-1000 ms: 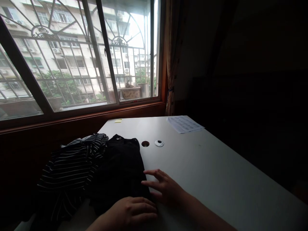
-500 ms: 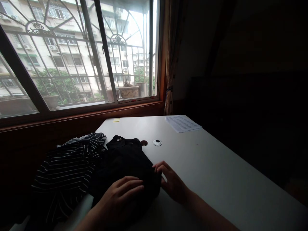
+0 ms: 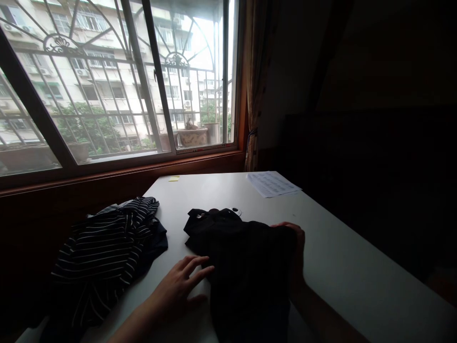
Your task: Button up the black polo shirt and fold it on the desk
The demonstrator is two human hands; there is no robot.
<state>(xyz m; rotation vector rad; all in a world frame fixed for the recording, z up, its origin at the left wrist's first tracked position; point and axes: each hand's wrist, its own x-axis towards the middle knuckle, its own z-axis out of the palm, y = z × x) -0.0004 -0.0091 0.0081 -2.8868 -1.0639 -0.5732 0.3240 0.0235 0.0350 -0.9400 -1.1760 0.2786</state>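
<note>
A garment (image 3: 246, 267) lay on the desk (image 3: 339, 267) at lower centre, clothes pile (image 3: 103, 252) lower left, papers (image 3: 273, 184) behind, right of centre

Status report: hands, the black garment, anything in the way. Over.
Right hand holding black garment by its right side. Left hand open at its left edge. Striped clothes apart on the left, not blocking.

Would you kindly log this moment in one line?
left hand: open, at left edge of black garment; right hand: at its right edge, grip partly hidden; striped garment: farther left; papers: on table
</note>
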